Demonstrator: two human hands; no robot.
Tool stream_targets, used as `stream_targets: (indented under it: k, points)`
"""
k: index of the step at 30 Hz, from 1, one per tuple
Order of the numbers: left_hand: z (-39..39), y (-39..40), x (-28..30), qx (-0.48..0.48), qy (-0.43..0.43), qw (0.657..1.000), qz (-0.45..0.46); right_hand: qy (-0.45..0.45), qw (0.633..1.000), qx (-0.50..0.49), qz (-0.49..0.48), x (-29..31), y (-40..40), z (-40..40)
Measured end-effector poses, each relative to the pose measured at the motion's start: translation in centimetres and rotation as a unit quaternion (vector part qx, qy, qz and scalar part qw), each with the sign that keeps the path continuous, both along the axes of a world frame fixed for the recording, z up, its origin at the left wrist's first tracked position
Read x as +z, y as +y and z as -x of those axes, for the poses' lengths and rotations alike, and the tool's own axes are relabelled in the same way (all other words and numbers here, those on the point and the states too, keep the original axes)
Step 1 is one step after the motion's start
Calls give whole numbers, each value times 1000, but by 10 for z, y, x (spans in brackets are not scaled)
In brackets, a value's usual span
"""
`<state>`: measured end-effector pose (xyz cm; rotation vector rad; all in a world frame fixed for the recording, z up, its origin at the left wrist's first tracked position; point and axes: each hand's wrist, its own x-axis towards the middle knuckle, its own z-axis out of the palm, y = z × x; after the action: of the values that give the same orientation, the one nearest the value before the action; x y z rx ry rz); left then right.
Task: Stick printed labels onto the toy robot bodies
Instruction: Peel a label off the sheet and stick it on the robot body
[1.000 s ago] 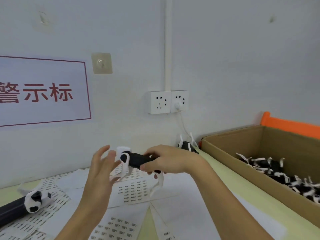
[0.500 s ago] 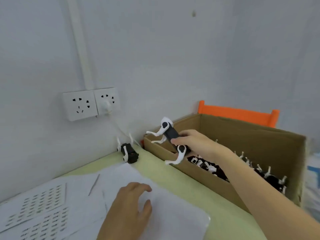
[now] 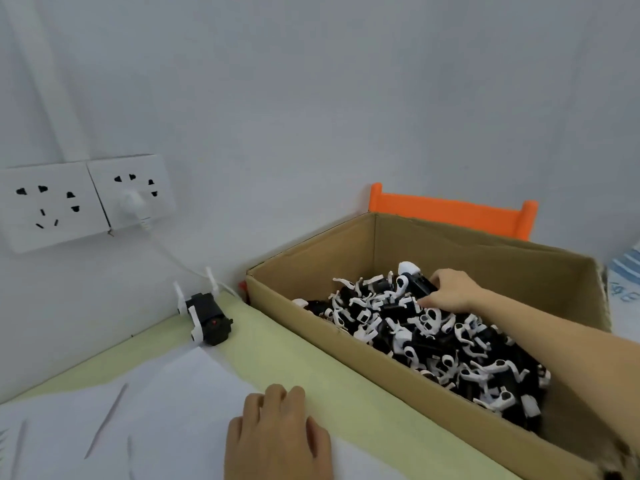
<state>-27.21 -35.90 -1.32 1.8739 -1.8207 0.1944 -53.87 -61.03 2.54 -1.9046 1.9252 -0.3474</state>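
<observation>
My right hand (image 3: 450,289) reaches into the cardboard box (image 3: 346,351) and grips a black and white toy robot body (image 3: 414,280) at the top of the pile. Several more black and white robot bodies (image 3: 433,344) fill the box. My left hand (image 3: 277,434) rests on white paper sheets (image 3: 156,410) on the pale green table, fingers loosely curled, holding nothing. One more robot body (image 3: 207,318) lies on the table by the wall, left of the box.
Two white wall sockets (image 3: 83,199) hang at the left, one with a white plug and cable running down to the table. An orange plastic part (image 3: 450,213) stands behind the box. Striped cloth (image 3: 627,271) shows at the right edge.
My right hand carried the robot body from in front of me to the right, over the box wall and down onto the pile. My left hand dropped to the paper. The view swung right.
</observation>
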Motion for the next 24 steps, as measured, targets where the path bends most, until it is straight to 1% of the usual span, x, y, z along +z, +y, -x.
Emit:
stream_targets:
  k: [2, 5, 8, 11, 13, 16, 18, 21, 22, 24]
  points:
    - [0, 0, 0, 14, -13, 1000, 20, 62, 998, 24, -17, -10, -14, 2]
    - [-1, -3, -7, 32, -17, 999, 10, 147, 988, 34, -41, -27, -30, 8]
    - [-1, -7, -14, 39, -19, 998, 44, 199, 979, 19, -39, -42, -44, 14]
    - [-1, -10, -15, 52, -11, 998, 41, 230, 973, -5, -21, -54, -53, 20]
    - [0, -11, -16, 58, -19, 997, 48, 272, 962, -7, 5, -64, -55, 24]
    - [0, -13, -20, 68, -32, 995, 67, 346, 935, 47, 60, -85, -57, 25]
    - [0, -14, -21, 73, -42, 994, 74, 368, 924, 87, 63, -97, -59, 20]
    - [0, -16, -22, 80, -46, 992, 87, 390, 914, 103, 30, -106, -64, 15]
    - [0, -16, -23, 82, -47, 992, 89, 386, 916, 105, 15, -106, -65, 15]
    - [0, -17, -24, 84, -48, 991, 91, 348, 932, 103, -8, -106, -70, 17]
